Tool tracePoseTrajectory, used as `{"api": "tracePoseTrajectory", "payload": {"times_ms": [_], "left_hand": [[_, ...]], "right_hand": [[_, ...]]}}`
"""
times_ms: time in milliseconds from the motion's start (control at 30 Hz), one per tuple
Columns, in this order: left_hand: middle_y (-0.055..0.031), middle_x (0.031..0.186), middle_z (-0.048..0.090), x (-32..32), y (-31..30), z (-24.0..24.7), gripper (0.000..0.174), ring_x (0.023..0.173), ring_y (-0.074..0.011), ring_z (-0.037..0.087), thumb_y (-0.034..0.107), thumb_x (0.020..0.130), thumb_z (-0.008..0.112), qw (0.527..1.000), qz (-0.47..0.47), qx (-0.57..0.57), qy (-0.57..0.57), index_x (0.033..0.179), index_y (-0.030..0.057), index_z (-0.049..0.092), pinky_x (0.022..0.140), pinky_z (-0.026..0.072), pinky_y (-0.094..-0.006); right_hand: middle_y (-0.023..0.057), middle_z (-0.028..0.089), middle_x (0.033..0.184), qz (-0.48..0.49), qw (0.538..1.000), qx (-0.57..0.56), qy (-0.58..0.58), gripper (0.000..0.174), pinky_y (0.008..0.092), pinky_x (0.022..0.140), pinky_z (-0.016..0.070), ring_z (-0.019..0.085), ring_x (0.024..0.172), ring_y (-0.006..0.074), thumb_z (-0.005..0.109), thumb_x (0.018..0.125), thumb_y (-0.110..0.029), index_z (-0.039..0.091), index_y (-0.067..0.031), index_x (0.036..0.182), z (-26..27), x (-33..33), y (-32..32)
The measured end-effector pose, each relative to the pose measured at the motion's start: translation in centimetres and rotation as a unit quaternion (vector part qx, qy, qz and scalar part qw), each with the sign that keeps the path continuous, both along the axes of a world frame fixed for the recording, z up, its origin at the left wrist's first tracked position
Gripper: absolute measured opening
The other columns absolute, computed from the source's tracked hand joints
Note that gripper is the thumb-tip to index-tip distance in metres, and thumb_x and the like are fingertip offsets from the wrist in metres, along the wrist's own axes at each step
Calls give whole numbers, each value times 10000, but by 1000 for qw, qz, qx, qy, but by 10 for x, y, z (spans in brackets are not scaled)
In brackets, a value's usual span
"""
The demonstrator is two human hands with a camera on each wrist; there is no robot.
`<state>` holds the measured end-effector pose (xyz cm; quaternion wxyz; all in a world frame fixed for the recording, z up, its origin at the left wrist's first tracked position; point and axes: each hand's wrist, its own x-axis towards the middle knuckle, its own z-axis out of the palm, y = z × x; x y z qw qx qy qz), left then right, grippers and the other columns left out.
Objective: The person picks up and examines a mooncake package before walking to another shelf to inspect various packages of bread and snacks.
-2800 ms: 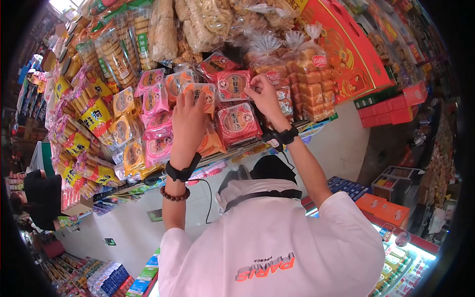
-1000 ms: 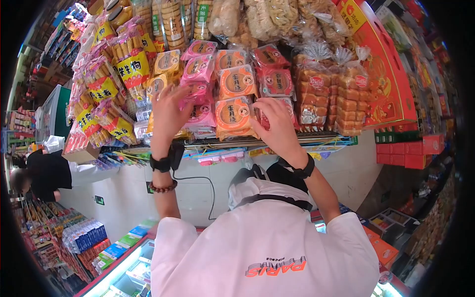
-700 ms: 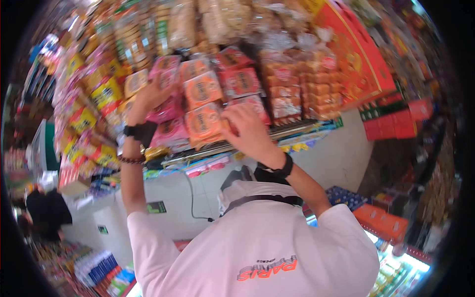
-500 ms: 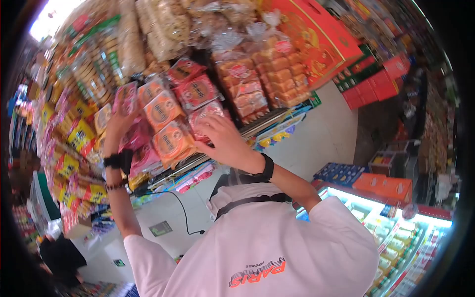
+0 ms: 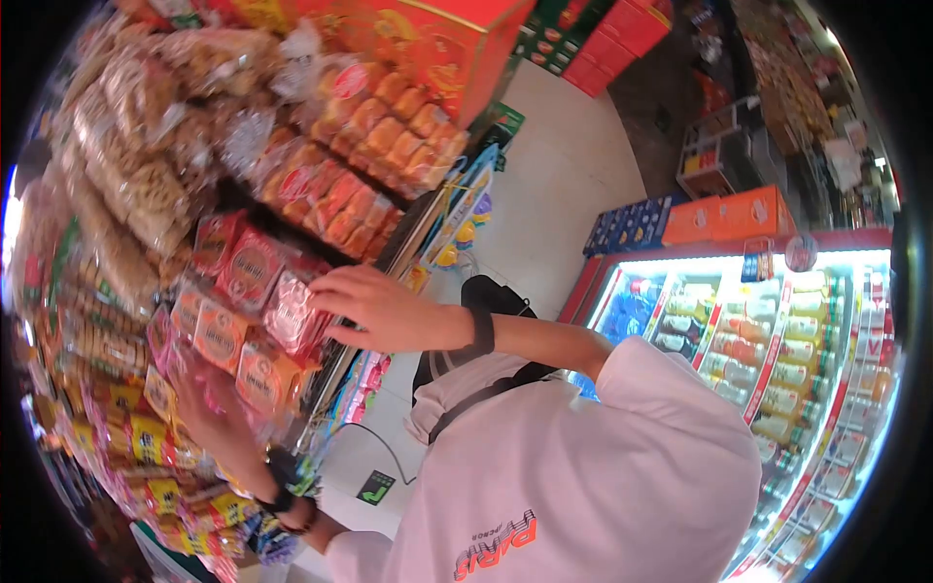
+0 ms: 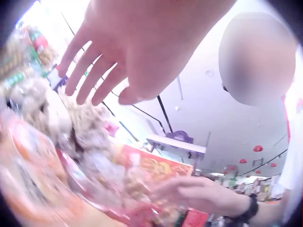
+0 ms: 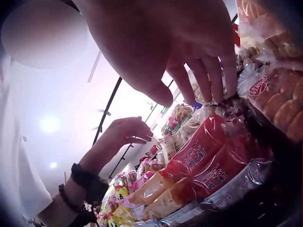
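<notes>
Rows of wrapped round cakes lie on the display in the head view. My left hand (image 5: 209, 394) reaches over the pink packets (image 5: 165, 340), left of the orange packet (image 5: 262, 374). Its fingers look straight and slightly spread in the left wrist view, with nothing between them. My right hand (image 5: 379, 311) has its fingertips right at the front red packet (image 5: 294, 313). In the right wrist view, that hand's fingers extend loosely above the red wrappers (image 7: 208, 170). Another red packet (image 5: 251, 270) lies behind the front one.
Bagged bread rolls (image 5: 394, 131) stand beside the red packets, near a large red box (image 5: 437, 49). Bagged yellow-labelled snacks (image 5: 146, 437) line the other side. The shelf edge (image 5: 364, 325) runs in front. A lit drinks cooler (image 5: 777, 389) stands at the right.
The head view has swung round towards the cooler. My left hand has gone from the orange packets to the pink ones; my right hand from a rear red packet to the front one.
</notes>
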<state>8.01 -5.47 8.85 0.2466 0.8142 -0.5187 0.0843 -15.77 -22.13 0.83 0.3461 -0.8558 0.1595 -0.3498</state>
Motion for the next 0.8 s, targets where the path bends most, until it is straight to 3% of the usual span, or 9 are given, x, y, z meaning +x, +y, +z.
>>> {"api": "tracePoseTrajectory", "payload": {"times_ms": [67,100,167,200,233,267,500,600,800], "left_hand": [[-161,814,655,-49,-7,-30,171,751,-288,612,96,1011,633,996,-41,-73,12,940,-54,675,682,466,-406],[-144,707,597,-73,-9,-54,262,649,-250,545,93,1015,631,998,-21,-57,26,804,-61,607,603,419,-387],[5,571,360,-119,-24,-73,443,561,-87,298,117,1035,622,973,-136,-11,186,655,-1,429,498,223,-336],[44,601,298,-148,-40,-67,487,582,-59,264,139,1044,618,929,-129,21,346,651,49,345,508,170,-324],[44,605,288,-169,-52,-75,499,587,-62,246,153,1049,612,912,-125,46,389,658,72,312,515,151,-326],[-21,554,277,-189,-66,-76,506,555,-91,253,156,1033,616,894,-145,60,421,623,-5,366,483,182,-361],[-105,548,292,-309,-197,-102,450,541,-125,254,201,1042,596,872,-274,185,362,676,-33,478,473,227,-384],[-109,530,311,-375,-268,-106,422,537,-134,247,199,1038,593,868,-309,150,359,694,-32,515,473,227,-388],[45,650,326,-489,-400,-119,379,642,-51,282,126,1010,631,735,-365,304,483,710,31,418,528,214,-299]], "right_hand": [[126,605,1193,10,999,37,-14,287,431,997,467,575,1152,313,655,935,-205,629,-45,1173,-6,-10,-5],[137,623,1072,-4,997,69,-38,203,426,899,493,605,1050,328,631,961,-203,639,-31,1069,-7,-18,-12],[128,619,967,-24,993,113,2,171,433,807,500,616,937,334,628,983,-210,627,-39,983,-5,-44,-27],[124,618,915,-34,990,134,22,179,437,761,504,621,881,337,627,994,-214,621,-43,940,-3,-61,-36],[139,608,864,-48,988,142,30,218,453,734,492,621,849,354,629,992,-234,622,-35,904,-1,-78,-46],[154,599,814,-63,986,149,38,259,469,706,480,620,817,372,631,990,-255,623,-27,868,2,-97,-56],[185,516,598,-244,950,193,39,469,489,555,418,551,598,421,645,987,-349,568,-24,658,-19,-259,-134],[190,477,548,-324,921,213,43,530,481,525,398,513,538,428,646,985,-360,544,-19,591,-31,-342,-178],[196,396,551,-487,843,228,-31,524,426,483,342,399,481,373,650,989,-333,512,10,619,-22,-491,-231]]}}
